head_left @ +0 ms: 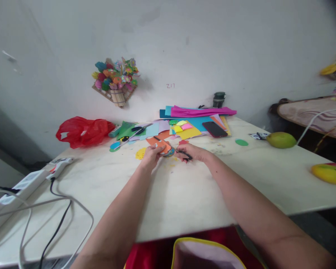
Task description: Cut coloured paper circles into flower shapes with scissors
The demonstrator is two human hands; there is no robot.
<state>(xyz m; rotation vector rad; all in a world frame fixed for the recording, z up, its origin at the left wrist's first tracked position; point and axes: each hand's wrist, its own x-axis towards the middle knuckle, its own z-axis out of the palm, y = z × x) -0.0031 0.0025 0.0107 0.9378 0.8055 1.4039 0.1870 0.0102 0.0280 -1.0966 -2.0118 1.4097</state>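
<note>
My left hand [151,156] pinches a piece of orange paper [165,146] over the middle of the table. In my right hand [192,152] is a pair of black-handled scissors [186,155], its blades pointing left toward the orange paper. Whether the blades touch the paper I cannot tell. Beneath and beside the hands lie cut paper scraps, with a yellow paper piece [140,153] to the left and a red paper piece [183,142] just behind the scissors.
Coloured paper sheets [203,125] and a phone [214,129] lie at the back. A red plastic bag [85,131] stands at the left, near power strips [22,186] with loose cables. Mangoes [281,139] and a green paper disc [241,142] are on the right.
</note>
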